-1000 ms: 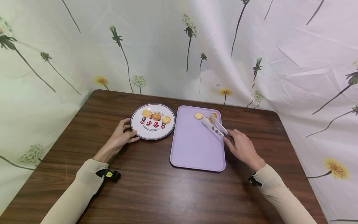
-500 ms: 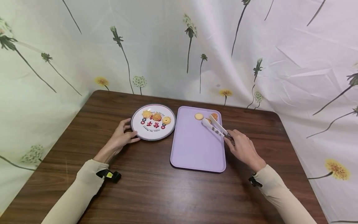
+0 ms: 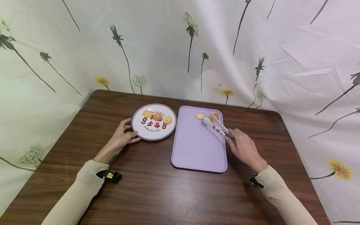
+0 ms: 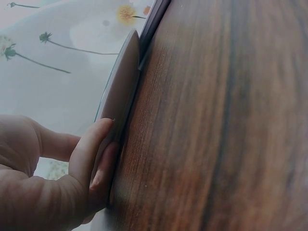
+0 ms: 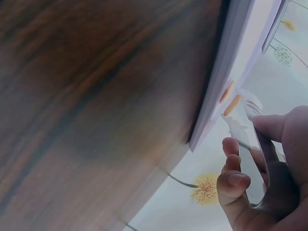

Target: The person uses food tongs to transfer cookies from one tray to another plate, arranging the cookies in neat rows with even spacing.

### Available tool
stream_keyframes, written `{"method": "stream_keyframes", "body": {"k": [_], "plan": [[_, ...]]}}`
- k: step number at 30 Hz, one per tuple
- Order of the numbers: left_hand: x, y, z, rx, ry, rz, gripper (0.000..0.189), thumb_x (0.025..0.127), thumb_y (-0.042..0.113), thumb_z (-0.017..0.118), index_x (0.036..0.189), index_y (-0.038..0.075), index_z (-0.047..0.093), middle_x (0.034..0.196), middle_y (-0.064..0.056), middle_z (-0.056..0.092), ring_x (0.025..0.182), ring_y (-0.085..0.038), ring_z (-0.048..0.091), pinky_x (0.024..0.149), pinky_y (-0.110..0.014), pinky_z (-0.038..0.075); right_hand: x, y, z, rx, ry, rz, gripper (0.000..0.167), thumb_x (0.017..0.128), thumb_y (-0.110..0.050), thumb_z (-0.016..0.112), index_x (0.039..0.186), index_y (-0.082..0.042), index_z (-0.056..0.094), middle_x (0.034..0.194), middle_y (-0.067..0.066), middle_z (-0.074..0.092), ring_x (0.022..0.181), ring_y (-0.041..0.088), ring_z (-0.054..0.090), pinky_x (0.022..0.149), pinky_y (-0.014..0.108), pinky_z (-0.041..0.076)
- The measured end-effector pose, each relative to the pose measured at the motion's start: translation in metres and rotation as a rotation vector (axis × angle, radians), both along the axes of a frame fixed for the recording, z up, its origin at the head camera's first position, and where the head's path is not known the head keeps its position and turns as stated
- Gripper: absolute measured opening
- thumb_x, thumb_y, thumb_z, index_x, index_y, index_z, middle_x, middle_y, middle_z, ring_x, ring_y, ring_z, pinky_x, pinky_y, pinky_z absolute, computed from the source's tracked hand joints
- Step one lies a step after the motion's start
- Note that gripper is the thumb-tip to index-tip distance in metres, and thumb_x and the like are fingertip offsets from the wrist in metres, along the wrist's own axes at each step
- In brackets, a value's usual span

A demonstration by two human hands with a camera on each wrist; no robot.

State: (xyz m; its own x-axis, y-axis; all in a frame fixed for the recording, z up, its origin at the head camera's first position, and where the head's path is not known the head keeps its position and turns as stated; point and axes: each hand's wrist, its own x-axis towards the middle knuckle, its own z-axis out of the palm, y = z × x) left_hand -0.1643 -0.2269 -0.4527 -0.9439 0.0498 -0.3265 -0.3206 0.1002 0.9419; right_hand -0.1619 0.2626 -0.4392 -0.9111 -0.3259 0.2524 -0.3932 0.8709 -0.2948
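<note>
My left hand (image 3: 121, 136) holds the left rim of a round white plate (image 3: 144, 133) with red characters. Its thumb presses on the rim in the left wrist view. Three cookies lie on the plate, a swirled one (image 3: 157, 117) in the middle. White-tipped serving tongs (image 3: 217, 129) are gripped in my right hand (image 3: 244, 147), over the upper right of a lilac tray (image 3: 194, 150). Between the tong tips sits a cookie (image 5: 233, 105), partly hidden in the head view. A pale round cookie (image 3: 200, 116) lies left of the tips, and an orange-brown cookie (image 3: 216, 115) lies behind them.
The plate and tray stand side by side on a dark wooden table (image 3: 157, 193). Directly behind the table's far edge hangs a white cloth (image 3: 163, 62) printed with dandelions. Wrist cameras (image 3: 112, 176) are strapped to both sleeves.
The tong tips have drawn slightly closer together around the cookie, with the far arm shifting a little left. My left hand and the plate have stayed put.
</note>
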Motion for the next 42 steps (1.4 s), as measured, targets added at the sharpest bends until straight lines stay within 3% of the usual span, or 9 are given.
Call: {"method": "stream_keyframes", "body": {"k": [11, 21, 25, 29, 35, 42], "plan": [[-0.001, 0.0, -0.001, 0.006, 0.002, 0.004, 0.082, 0.106, -0.004, 0.048, 0.167, 0.012, -0.005, 0.164, -0.032, 0.013, 0.127, -0.031, 0.053, 0.097, -0.021, 0.064, -0.008, -0.026, 0.008, -0.004, 0.021, 0.066, 0.033, 0.103, -0.023, 0.066, 0.132, -0.007, 0.067, 0.089, 0.005, 0.061, 0.066, 0.015, 0.052, 0.047, 0.025, 0.042], [-0.001, 0.002, -0.002, 0.012, -0.009, 0.016, 0.084, 0.106, -0.003, 0.049, 0.168, 0.013, -0.006, 0.165, -0.031, 0.011, 0.132, -0.034, 0.05, 0.097, -0.021, 0.065, -0.014, -0.059, 0.011, -0.009, 0.042, 0.132, 0.037, 0.102, -0.025, 0.068, 0.134, -0.005, 0.067, 0.1, 0.009, 0.069, 0.071, 0.02, 0.057, 0.053, 0.036, 0.053], [-0.001, 0.002, -0.001, 0.005, -0.012, 0.023, 0.084, 0.106, -0.002, 0.049, 0.168, 0.014, -0.006, 0.166, -0.03, 0.012, 0.131, -0.033, 0.05, 0.097, -0.021, 0.065, -0.017, -0.075, 0.012, -0.015, 0.051, 0.162, 0.037, 0.103, -0.025, 0.067, 0.134, -0.005, 0.066, 0.099, 0.006, 0.068, 0.071, 0.017, 0.056, 0.052, 0.033, 0.051], [0.0, 0.001, 0.0, 0.001, -0.015, 0.026, 0.083, 0.107, -0.002, 0.048, 0.168, 0.015, -0.006, 0.166, -0.03, 0.012, 0.131, -0.033, 0.051, 0.097, -0.021, 0.065, -0.019, -0.092, 0.013, -0.033, 0.04, 0.193, 0.037, 0.103, -0.025, 0.067, 0.135, -0.006, 0.066, 0.099, 0.005, 0.069, 0.072, 0.016, 0.057, 0.053, 0.03, 0.053], [0.001, 0.001, 0.0, 0.001, -0.009, 0.014, 0.083, 0.106, -0.003, 0.048, 0.168, 0.013, -0.006, 0.165, -0.031, 0.011, 0.132, -0.035, 0.05, 0.097, -0.021, 0.065, -0.022, -0.119, 0.012, -0.05, 0.017, 0.237, 0.036, 0.103, -0.024, 0.067, 0.134, -0.006, 0.066, 0.104, 0.009, 0.071, 0.081, 0.02, 0.066, 0.06, 0.037, 0.06], [-0.001, 0.002, 0.001, 0.005, -0.01, 0.017, 0.082, 0.106, -0.004, 0.047, 0.168, 0.013, -0.005, 0.165, -0.032, 0.013, 0.133, -0.036, 0.05, 0.096, -0.02, 0.065, -0.026, -0.148, 0.01, -0.03, 0.004, 0.296, 0.036, 0.104, -0.027, 0.065, 0.136, -0.009, 0.066, 0.098, 0.003, 0.069, 0.076, 0.015, 0.06, 0.055, 0.032, 0.057]]}}
